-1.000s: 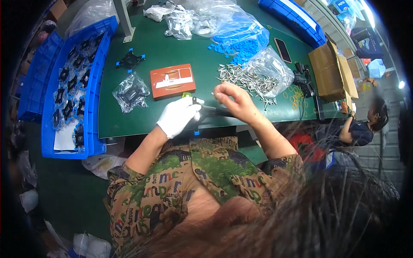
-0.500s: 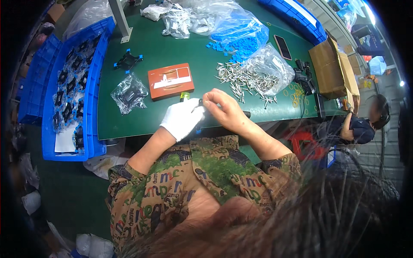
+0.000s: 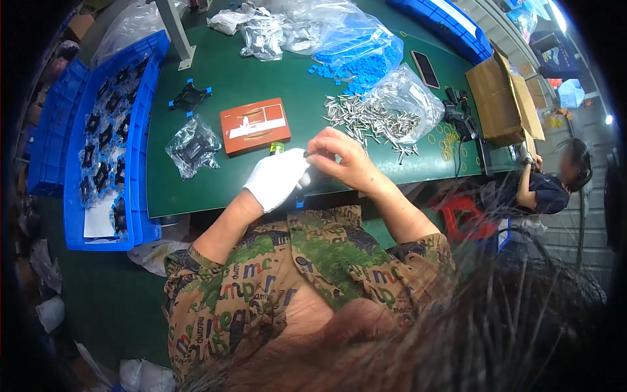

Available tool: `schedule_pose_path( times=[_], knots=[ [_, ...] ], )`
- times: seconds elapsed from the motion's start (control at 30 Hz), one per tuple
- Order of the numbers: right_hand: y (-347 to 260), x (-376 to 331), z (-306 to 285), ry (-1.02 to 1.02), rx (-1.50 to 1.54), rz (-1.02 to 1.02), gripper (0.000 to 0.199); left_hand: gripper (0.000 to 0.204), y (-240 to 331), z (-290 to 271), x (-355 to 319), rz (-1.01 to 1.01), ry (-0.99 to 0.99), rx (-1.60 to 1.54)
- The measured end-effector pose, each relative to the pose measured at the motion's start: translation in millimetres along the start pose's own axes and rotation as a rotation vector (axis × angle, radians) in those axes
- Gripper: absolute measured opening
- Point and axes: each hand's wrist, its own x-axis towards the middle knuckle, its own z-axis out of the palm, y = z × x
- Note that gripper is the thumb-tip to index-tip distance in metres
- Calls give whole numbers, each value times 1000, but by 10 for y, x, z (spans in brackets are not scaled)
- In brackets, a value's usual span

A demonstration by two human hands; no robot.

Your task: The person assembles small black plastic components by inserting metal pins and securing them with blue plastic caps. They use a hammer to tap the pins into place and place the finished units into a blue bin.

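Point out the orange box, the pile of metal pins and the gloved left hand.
orange box (image 3: pixel 255 125), head view, middle of its lid.
pile of metal pins (image 3: pixel 366 119), head view, middle of the heap.
left hand (image 3: pixel 277 178), head view, back of the white glove.

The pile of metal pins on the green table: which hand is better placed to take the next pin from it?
Right, probably. The bare right hand is beside the metal pins, which lie just beyond it. The gloved left hand is farther from them and seems to hold a small dark part.
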Motion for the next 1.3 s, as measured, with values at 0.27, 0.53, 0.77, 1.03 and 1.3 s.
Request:
schedule_pose_path(
  times=[0.27, 0.53, 0.77, 1.03, 1.3],
  knots=[
    [9, -58, -16, -30, -195, -144, 13, 26, 19, -22, -34, -43, -43, -338],
    [69, -95, -58, -79, -178, -207, 13, 28, 12, 1, -63, -126, -110, -399],
    [-67, -233, -25, 17, 71, -42, 10, 24, 15, 53, -121, -102, 9, -334],
    [-123, -283, 141, 102, 53, 66, 8, 23, 173, 36, -124, 48, 82, 195],
    [-109, -242, 175, 86, -40, 52, 18, 23, 142, 18, -230, 90, 53, 133]
  ],
)
